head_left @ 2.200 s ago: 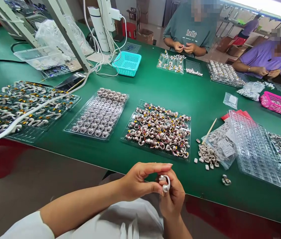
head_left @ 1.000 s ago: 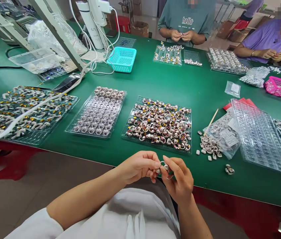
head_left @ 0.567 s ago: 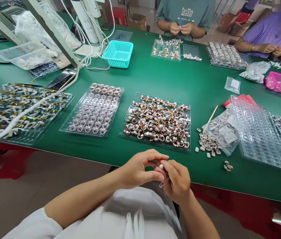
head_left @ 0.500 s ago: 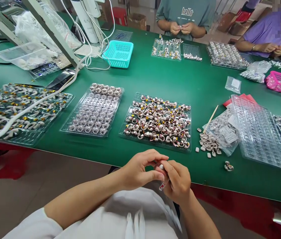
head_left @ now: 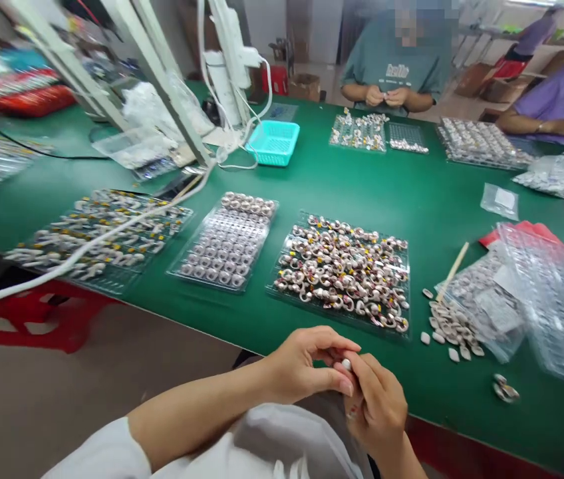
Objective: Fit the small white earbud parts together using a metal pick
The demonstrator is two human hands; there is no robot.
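Observation:
Close to the table's near edge, my left hand (head_left: 309, 366) and my right hand (head_left: 380, 399) meet with fingertips pinched together. Between them shows a small white rounded part (head_left: 346, 364); the fingers cover most of it, so its full shape is hidden. Just beyond my hands lies a clear tray (head_left: 282, 291) heaped with small ring-like pieces with brown and yellow bits. To the right, a loose pile of small pale caps (head_left: 454, 324) lies on the green table (head_left: 242, 316), with one ring-like piece (head_left: 505, 388) apart from it.
A tray of pale parts in rows (head_left: 219, 249) and another tray with strips (head_left: 97, 233) lie left, crossed by a white cable (head_left: 80, 256). Plastic bags, a wooden stick (head_left: 453, 271) and stacked clear trays (head_left: 561, 306) are right. A turquoise basket (head_left: 273, 143) and two co-workers are across.
The view has turned left, so everything sits further right and lower, and more of the left side shows. My hands stay together on the small white part.

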